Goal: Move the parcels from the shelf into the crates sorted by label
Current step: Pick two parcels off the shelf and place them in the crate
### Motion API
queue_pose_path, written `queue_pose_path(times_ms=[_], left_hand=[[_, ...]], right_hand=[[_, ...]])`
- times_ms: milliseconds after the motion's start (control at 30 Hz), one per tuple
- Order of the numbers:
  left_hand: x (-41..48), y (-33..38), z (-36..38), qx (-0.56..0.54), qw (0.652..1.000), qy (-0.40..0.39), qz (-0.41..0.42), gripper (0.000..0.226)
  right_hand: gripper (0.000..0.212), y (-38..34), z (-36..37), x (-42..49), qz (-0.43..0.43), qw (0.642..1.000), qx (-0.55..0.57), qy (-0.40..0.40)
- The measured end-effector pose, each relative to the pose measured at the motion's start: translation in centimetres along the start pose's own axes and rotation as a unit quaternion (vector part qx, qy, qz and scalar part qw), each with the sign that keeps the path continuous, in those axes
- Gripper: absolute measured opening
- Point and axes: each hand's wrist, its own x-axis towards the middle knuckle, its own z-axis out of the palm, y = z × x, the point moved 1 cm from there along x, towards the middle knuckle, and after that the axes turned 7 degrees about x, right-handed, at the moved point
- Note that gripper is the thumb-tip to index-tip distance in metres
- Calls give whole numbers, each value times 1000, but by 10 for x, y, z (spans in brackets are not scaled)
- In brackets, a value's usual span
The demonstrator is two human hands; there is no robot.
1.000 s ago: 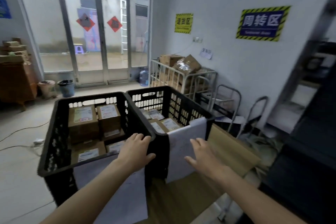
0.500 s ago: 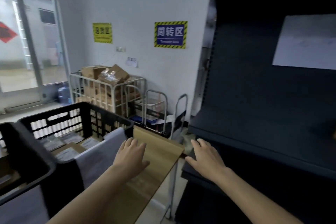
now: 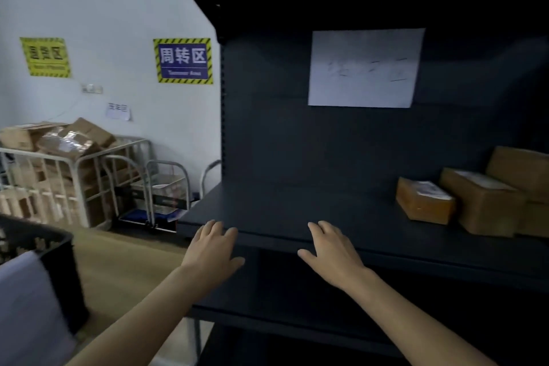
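A dark metal shelf [image 3: 297,211] fills the middle and right of the view. At its right end sit three cardboard parcels: a small one with a white label [image 3: 423,202], a larger labelled one [image 3: 481,205] beside it, and another box [image 3: 523,169] behind. My left hand [image 3: 212,249] and my right hand [image 3: 334,252] hover palm down, fingers apart, over the shelf's front edge, left of the parcels and holding nothing. One corner of a black crate [image 3: 56,255] with a white sheet on its side shows at the lower left.
A white paper sheet [image 3: 365,68] is stuck to the shelf's back panel. A wire cart [image 3: 80,169] piled with cardboard boxes and a folded trolley [image 3: 166,187] stand by the white wall at left. A wooden tabletop [image 3: 118,273] lies under the crate.
The view has swung right from the two crates to the shelf. Both hands left the crate edges and now hover over the shelf's front edge. The parcels have come into view.
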Motion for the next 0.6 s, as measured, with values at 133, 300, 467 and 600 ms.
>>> queue_pose_path(times_ms=[133, 300, 467, 600], left_hand=[[31, 63, 3, -13, 999, 4, 34, 65], [60, 135, 2, -45, 996, -1, 77, 65], [92, 191, -3, -56, 991, -7, 123, 64], [118, 230, -3, -74, 985, -2, 157, 63]], right_hand=[[63, 59, -24, -5, 22, 1000, -11, 13], [64, 129, -55, -12, 68, 997, -22, 29], [64, 184, -82, -20, 120, 991, -10, 57], [63, 218, -92, -23, 160, 985, -6, 68]])
